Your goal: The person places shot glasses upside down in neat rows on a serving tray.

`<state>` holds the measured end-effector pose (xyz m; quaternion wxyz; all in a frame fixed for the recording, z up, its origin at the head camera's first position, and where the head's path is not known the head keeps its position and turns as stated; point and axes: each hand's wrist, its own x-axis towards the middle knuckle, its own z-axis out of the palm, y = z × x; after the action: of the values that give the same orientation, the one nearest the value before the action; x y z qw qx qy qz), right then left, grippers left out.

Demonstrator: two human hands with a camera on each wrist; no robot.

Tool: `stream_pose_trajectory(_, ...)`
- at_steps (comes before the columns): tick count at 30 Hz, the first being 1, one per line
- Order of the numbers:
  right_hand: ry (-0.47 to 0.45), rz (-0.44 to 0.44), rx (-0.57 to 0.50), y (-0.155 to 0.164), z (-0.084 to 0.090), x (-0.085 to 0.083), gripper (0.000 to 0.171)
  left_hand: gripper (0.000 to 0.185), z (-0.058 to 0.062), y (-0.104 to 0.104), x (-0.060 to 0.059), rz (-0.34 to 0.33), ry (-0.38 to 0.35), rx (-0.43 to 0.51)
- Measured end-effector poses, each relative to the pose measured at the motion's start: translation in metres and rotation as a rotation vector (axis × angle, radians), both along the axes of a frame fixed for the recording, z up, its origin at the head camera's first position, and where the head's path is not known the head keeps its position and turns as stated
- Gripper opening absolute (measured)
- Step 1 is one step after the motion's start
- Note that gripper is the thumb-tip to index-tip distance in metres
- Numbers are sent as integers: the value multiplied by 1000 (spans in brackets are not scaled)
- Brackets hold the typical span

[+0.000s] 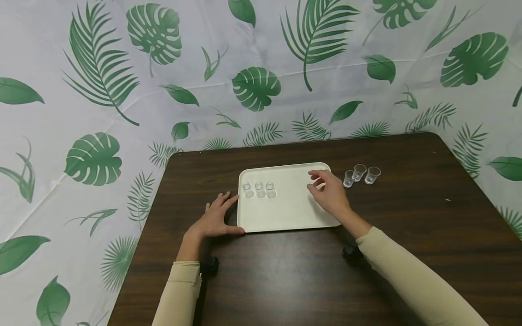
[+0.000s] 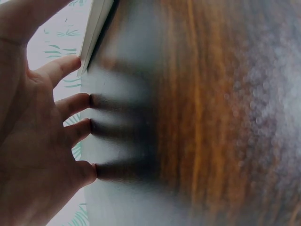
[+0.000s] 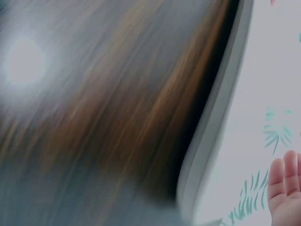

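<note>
A pale tray (image 1: 285, 215) is set on the dark wooden bench (image 1: 281, 276), between the two hands. At its left end the left hand (image 1: 214, 221) is placed with its fingers spread: the tray's left edge is met by the index fingertip, the thumb is laid at the near left corner, and the other fingertips are rested on the bench beside it, as is shown from the left wrist. Nothing is gripped by that hand. The right hand (image 1: 329, 192) is held above the right part of the tray, palm turned inward, the fingers loosely bent and a gap left between them and the thumb; no thing is seen in its grasp. Three small clear cups (image 1: 259, 190) are stood in a row on the tray, toward its left side, near the left hand and well apart from the right. Three more clear cups, the loose group (image 1: 359, 174), are gathered on the bench just past the tray's right edge, to the right of the right hand and slightly farther off; whether they are touched by one another cannot be told. The bench is backed by a white cloth (image 1: 212, 113) printed with green leaves.
</note>
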<state>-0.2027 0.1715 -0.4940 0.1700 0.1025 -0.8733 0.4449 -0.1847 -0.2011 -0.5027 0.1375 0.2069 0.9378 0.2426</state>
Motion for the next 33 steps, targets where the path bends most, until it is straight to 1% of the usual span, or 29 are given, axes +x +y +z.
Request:
stream_pose_trajectory(4,48,-92,-33,18,4,2,27,111,-2,-2,-1,10,-9,-9)
stream_pose_trajectory(10,194,-259,-160,53,13,0,16,111,-4,-2,-3,8,-9,-9)
stream_pose_trajectory(13,248,-366,-197,74,17,-2,16,112,-4,-2,-3,6,-9,-12)
stream_pose_trajectory(15,259,-443,-219,89,19,-2,19,112,-4,-2,-3,8,-10,-12)
stream_pose_trajectory(17,247,-514,-229,102,19,-2,24,112,-3,-2,-2,9,-10,-12)
stream_pose_trajectory(20,170,-582,-233,119,18,-2,30,111,-4,-1,-2,8,-8,-11)
stream_pose_trajectory(22,78,-601,-213,127,16,-1,33,111,-5,-1,-1,7,-7,-16)
stream_pose_trajectory(24,-39,-593,-187,133,14,0,37,110,-5,-2,-1,9,-9,-16)
stream_pose_trajectory(27,-207,-553,-126,140,8,1,45,110,-5,-2,0,11,-10,-19)
stream_pose_trajectory(28,-247,-531,-106,142,6,1,48,110,-5,-2,0,11,-9,-16)
stream_pose_trajectory(30,-302,-485,-66,145,1,0,53,110,-4,-1,0,8,-6,-18)
stream_pose_trajectory(33,-340,-417,-25,147,-5,-1,59,111,-4,0,-1,8,-3,-25)
